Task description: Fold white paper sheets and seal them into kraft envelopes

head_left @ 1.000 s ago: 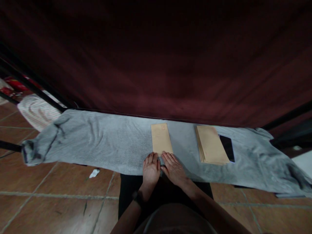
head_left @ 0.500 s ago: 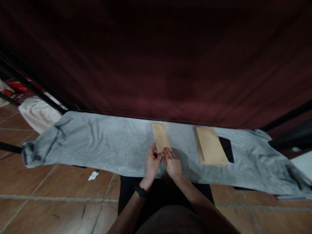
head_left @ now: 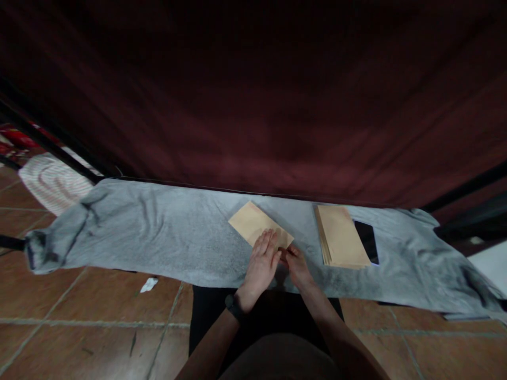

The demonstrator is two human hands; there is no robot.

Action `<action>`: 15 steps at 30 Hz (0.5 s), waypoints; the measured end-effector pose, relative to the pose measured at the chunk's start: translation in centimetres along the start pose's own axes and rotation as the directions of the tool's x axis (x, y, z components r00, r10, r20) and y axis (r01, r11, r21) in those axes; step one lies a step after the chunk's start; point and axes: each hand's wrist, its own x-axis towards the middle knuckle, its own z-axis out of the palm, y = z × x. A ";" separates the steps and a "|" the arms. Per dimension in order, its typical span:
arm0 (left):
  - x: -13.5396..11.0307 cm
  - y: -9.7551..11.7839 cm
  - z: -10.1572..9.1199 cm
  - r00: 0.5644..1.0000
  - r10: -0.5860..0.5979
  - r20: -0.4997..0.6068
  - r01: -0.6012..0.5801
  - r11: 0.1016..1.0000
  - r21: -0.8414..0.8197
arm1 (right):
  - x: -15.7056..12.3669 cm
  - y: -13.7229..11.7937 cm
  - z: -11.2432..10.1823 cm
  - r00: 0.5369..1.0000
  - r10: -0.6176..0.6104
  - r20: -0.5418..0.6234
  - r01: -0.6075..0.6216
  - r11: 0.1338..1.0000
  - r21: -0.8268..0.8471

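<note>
A tan paper envelope (head_left: 253, 221) lies slanted on the grey cloth, its far end turned to the left. My left hand (head_left: 262, 261) rests on its near part, fingers stretched out flat across the paper. At the envelope's near right corner, my right hand (head_left: 296, 264) has its fingers closed on the edge; the fingertips are partly hidden. To the right sits a stack of similar tan envelopes (head_left: 343, 237), slightly fanned at its left side. A dark-screened phone (head_left: 367, 243) lies partly under the stack.
The grey cloth (head_left: 178, 232) covers a long narrow surface in front of me. A dark red curtain (head_left: 253, 132) hangs just behind it. Black bars stand at both sides. Striped fabric (head_left: 55, 179) lies at far left, and a white scrap (head_left: 149, 284) is on the tiled floor.
The envelope has turned, its far end swinging left, and shows a wider face. My left hand has moved from its near left edge onto the paper; my right hand has shifted to the right corner.
</note>
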 end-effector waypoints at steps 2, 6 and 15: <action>-0.5 -0.5 1.2 0.994 0.002 0.108 -0.016 0.992 0.123 | 0.1 0.5 -0.5 1.000 0.011 0.029 -0.008 0.996 -0.086; -0.9 -1.5 2.8 0.980 -0.023 0.198 -0.029 0.967 0.252 | 0.3 0.9 -1.6 0.999 -0.006 0.052 0.025 0.926 -0.376; -0.4 -2.7 3.9 0.978 0.007 0.207 -0.081 0.933 0.351 | -1.1 1.6 -2.5 0.807 -0.454 0.376 0.440 0.039 -0.897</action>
